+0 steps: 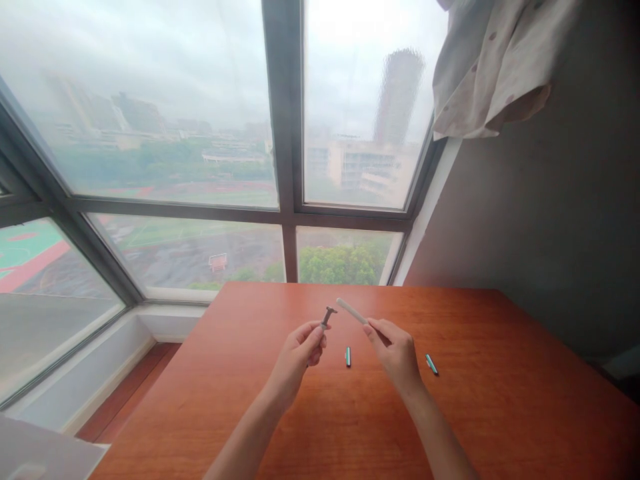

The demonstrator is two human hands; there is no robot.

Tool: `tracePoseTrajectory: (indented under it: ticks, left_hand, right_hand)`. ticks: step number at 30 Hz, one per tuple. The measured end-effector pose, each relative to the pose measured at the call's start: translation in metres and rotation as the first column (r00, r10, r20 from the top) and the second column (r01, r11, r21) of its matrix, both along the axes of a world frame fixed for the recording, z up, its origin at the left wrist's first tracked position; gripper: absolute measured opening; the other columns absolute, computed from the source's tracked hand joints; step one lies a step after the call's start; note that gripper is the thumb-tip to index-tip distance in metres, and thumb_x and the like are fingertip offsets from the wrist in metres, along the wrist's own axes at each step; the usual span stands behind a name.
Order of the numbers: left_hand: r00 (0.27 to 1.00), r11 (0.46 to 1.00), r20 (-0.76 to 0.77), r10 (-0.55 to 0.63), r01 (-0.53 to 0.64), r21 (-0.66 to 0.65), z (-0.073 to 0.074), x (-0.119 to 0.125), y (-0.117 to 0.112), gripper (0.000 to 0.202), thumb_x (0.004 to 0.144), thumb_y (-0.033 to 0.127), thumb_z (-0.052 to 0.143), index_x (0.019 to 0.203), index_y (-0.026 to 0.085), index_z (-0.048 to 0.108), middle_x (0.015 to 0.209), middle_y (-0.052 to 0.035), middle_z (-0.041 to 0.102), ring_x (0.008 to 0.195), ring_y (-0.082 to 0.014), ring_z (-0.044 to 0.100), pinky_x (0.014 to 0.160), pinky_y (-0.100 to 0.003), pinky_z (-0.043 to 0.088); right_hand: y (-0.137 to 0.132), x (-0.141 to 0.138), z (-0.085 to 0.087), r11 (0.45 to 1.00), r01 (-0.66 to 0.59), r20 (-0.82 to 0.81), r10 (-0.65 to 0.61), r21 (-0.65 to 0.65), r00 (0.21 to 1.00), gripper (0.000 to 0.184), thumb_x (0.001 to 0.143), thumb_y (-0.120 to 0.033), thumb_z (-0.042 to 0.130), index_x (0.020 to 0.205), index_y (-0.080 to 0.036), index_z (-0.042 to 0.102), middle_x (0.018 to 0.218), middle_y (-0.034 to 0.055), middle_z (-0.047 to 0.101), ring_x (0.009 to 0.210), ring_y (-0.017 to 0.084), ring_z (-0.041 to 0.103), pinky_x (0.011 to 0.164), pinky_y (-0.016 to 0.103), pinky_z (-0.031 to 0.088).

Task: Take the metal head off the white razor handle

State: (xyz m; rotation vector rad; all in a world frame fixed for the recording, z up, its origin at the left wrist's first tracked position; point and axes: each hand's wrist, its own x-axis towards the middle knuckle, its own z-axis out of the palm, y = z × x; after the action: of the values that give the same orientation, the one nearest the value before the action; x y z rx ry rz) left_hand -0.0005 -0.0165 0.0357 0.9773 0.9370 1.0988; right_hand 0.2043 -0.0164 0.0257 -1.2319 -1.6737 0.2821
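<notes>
Above the table, my left hand (303, 347) is closed around a dark razor handle (327, 317), its T-shaped top pointing up and showing no blade head. My right hand (397, 352) pinches a slim whitish stick (351, 311) with a thicker rounded tip; its exact kind cannot be made out. The stick slants up to the left, its tip close to the razor handle's top with a small gap between them. A green-and-black razor cartridge (349, 357) lies on the table between my hands. Another razor cartridge (431, 364) lies to the right of my right hand.
The reddish-brown wooden table (500, 413) reaches to the window wall. Dark window frames (289, 133) stand behind it. A pale spotted cloth (493, 67) hangs at upper right beside a grey wall (540, 213). A white ledge (105, 380) runs along the left.
</notes>
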Motion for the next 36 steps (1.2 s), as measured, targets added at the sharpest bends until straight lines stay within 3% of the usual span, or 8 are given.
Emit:
tracePoseTrajectory:
  ticks: [6,11,16,26,36]
  left_hand:
    - [0.995,0.998,-0.085,0.056,-0.053,0.042,0.0007,-0.0037,0.0009,0.039,0.072,0.045,0.066,0.096,0.014,0.066,0.068,-0.0001,0.053,0.051,-0.0074,0.037,0.047,-0.021,0.023]
    - [0.986,0.994,-0.144,0.088,-0.078,0.071,-0.0011,-0.0034,0.0019,0.039,0.073,0.046,0.064,0.094,0.013,0.067,0.063,0.0021,0.048,0.048,-0.0069,0.034,0.046,-0.021,0.021]
    - [0.983,0.992,-0.149,0.109,-0.098,0.079,0.0007,-0.0031,0.0015,0.042,0.071,0.048,0.065,0.092,0.013,0.067,0.062,0.0025,0.046,0.048,-0.0068,0.033,0.045,-0.021,0.021]
    - [0.983,0.991,-0.155,0.099,-0.083,0.105,-0.0071,-0.0046,0.0047,0.041,0.073,0.047,0.064,0.095,0.013,0.067,0.063,0.0023,0.045,0.049,-0.0076,0.034,0.046,-0.021,0.022]
    - [0.975,0.986,-0.173,0.139,-0.120,0.117,-0.0025,-0.0036,0.0030,0.041,0.074,0.046,0.062,0.096,0.012,0.065,0.063,0.0030,0.043,0.050,-0.0076,0.032,0.046,-0.021,0.022]
  right_hand:
    - [-0.0022,-0.0014,0.0015,0.998,-0.061,0.028,0.061,-0.009,0.998,0.027,0.090,-0.036,0.050,0.090,-0.018,0.070,0.071,0.0050,0.065,0.062,0.016,0.059,0.058,0.025,0.045]
    - [0.0007,0.0001,-0.0042,1.000,-0.031,0.103,0.031,-0.001,0.994,0.029,0.091,-0.036,0.047,0.090,-0.019,0.071,0.067,0.0042,0.063,0.059,0.015,0.057,0.058,0.024,0.044]
    - [0.0026,0.0021,-0.0062,1.000,0.008,0.098,-0.011,0.024,0.995,0.030,0.091,-0.037,0.047,0.090,-0.019,0.071,0.071,0.0052,0.065,0.062,0.016,0.059,0.061,0.025,0.045]
    - [0.0016,0.0001,-0.0049,0.999,-0.032,0.077,0.034,-0.023,0.996,0.029,0.091,-0.036,0.047,0.090,-0.019,0.070,0.069,0.0049,0.065,0.062,0.017,0.059,0.060,0.025,0.044]
    - [0.0010,0.0018,-0.0051,0.999,-0.024,0.111,0.027,-0.028,0.993,0.029,0.091,-0.035,0.047,0.089,-0.019,0.070,0.070,0.0049,0.064,0.061,0.016,0.057,0.060,0.025,0.043]
